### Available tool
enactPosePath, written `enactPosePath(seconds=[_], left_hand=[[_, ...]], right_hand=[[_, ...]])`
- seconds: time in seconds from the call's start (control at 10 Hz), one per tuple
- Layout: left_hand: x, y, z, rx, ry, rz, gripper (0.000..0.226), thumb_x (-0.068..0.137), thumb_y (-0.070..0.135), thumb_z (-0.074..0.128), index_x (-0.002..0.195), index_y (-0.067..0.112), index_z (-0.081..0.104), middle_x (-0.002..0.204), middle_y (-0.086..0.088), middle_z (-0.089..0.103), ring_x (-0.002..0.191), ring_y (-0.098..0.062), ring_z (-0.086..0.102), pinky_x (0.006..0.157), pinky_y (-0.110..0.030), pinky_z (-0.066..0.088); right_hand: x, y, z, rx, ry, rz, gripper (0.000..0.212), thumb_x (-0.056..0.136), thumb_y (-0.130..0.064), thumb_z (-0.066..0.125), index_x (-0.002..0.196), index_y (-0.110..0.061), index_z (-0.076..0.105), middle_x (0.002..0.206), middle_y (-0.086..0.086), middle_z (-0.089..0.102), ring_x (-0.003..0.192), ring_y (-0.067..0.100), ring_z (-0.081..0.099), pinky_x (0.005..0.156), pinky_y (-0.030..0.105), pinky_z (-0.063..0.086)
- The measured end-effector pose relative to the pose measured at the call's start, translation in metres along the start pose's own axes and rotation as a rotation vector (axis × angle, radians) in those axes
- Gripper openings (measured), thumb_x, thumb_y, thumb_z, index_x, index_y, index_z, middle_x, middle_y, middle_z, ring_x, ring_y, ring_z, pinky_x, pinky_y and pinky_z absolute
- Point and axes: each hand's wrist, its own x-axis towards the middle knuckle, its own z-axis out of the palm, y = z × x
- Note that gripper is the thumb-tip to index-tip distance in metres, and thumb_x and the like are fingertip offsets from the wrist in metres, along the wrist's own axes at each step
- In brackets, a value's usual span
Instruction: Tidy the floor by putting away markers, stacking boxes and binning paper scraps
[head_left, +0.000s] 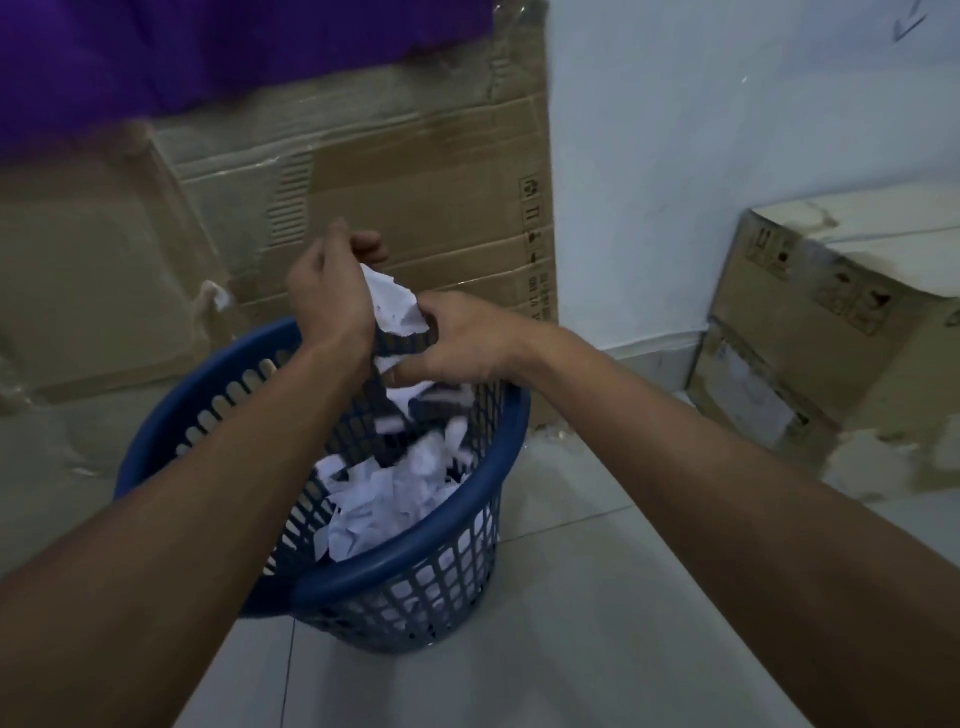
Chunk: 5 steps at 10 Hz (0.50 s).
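Observation:
A blue plastic mesh bin stands on the tiled floor in the middle of the view, partly filled with white paper scraps. Both my hands hover over its far rim. My left hand has its fingers curled, with a bunch of white paper scraps against its palm. My right hand pinches the same bunch from the right. A few blurred scraps are falling below the hands into the bin.
A large flattened cardboard sheet leans against the wall behind the bin. A cardboard box stands at the right by the white wall. Purple cloth hangs at the top left. Pale floor tiles surround the bin.

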Motion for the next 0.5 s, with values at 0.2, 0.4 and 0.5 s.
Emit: enactPosePath(seconds=[0.2,0.4,0.5], left_hand=[[0.008,0.009,0.011,-0.072,-0.007,-0.013,0.026,0.094,0.017,0.047,0.078,0.017,0.068,0.078,0.003,0.070,0.067,-0.007,0.061,0.062,-0.021,0.048],[0.002,0.014,0.024,-0.089,0.000,-0.012,0.030,0.095,0.021,0.041,0.075,0.019,0.063,0.077,0.001,0.067,0.058,-0.007,0.051,0.056,-0.022,0.040],[-0.011,0.011,0.033,-0.057,-0.046,0.033,0.031,0.095,0.020,0.041,0.071,0.020,0.062,0.071,0.002,0.065,0.052,-0.005,0.049,0.052,-0.020,0.039]], right_hand=[[-0.011,0.011,-0.015,-0.086,0.045,-0.022,0.025,0.082,-0.007,0.063,0.107,-0.010,0.060,0.098,0.006,0.067,0.084,0.018,0.063,0.060,0.023,0.047],[-0.020,0.022,-0.022,-0.034,0.372,-0.095,0.041,0.093,-0.012,0.052,0.134,-0.009,0.058,0.126,0.007,0.064,0.112,0.019,0.062,0.087,0.024,0.046],[-0.022,0.024,-0.024,0.185,0.522,-0.106,0.019,0.099,-0.011,0.051,0.103,-0.011,0.069,0.087,0.004,0.073,0.063,0.017,0.072,0.056,0.028,0.058]])
